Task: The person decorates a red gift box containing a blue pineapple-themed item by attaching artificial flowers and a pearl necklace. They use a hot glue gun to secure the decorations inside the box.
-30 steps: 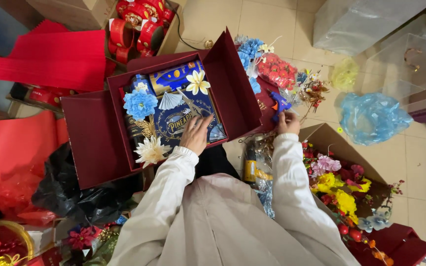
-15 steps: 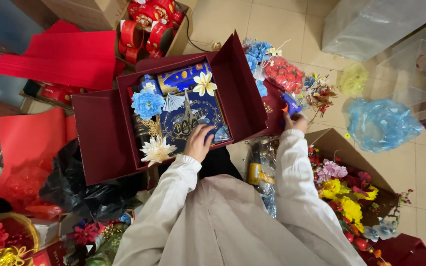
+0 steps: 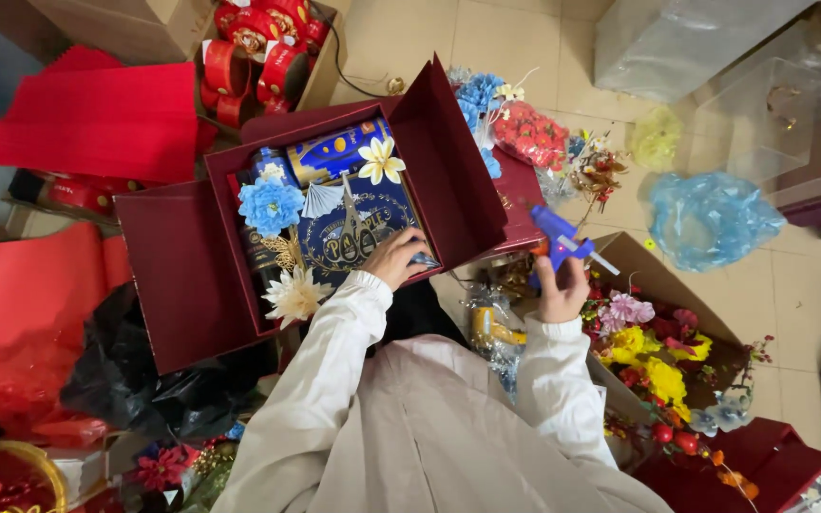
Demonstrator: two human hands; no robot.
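Lying open on the cluttered floor, the large dark-red hinged gift box (image 3: 192, 275) is sitting closer to the person than a second ago, its flaps spread and its blue printed tins and paper flowers (image 3: 271, 204) staying where they were arranged. The left hand (image 3: 393, 256) is resting on the blue tin lid (image 3: 358, 233) at the box's near edge, fingers curled loosely, much as before. The right hand (image 3: 561, 290) is rising clear of the box's right flap, fingers clamped on a small blue glue gun (image 3: 558, 236), which suggests gluing is under way. The gun's nozzle is blurring against the background, and whether the left fingertips are pinching anything cannot be told.
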